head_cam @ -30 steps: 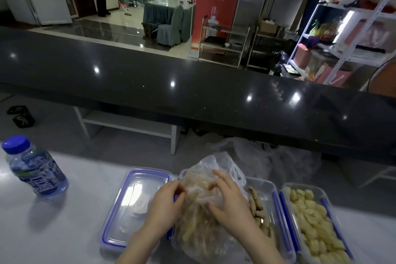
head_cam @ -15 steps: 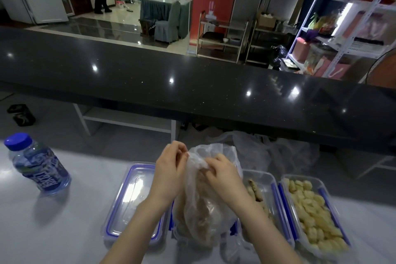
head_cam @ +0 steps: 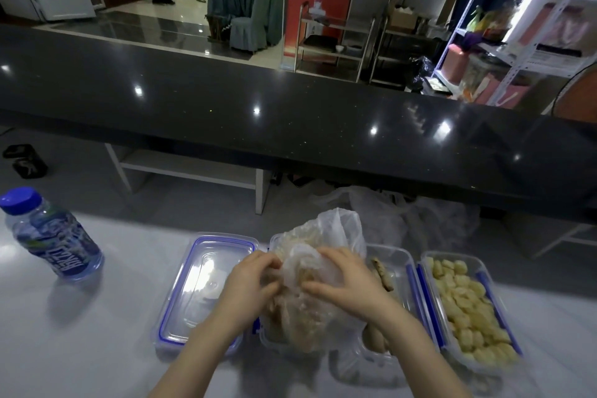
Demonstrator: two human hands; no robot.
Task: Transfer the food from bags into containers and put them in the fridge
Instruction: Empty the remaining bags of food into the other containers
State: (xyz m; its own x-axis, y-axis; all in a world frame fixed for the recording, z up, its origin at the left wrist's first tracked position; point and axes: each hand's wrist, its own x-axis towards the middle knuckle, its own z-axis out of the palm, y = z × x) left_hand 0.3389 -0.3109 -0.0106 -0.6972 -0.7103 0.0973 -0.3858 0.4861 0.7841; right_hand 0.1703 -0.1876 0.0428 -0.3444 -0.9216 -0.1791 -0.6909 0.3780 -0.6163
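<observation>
Thin plastic bag [head_cam: 318, 271], pinched in both my hands (left [head_cam: 250, 284], right [head_cam: 350, 284]), could tear, spilling food beyond the container [head_cam: 399, 257] at three o'clock.

A clear plastic bag [head_cam: 318, 271] of pale food stands bunched over the middle container [head_cam: 392, 260] near the table's front edge. A container [head_cam: 465, 310] of yellow chunks lies open at its right; a blue-rimmed lid [head_cam: 202, 284] lies flat at its left.
</observation>
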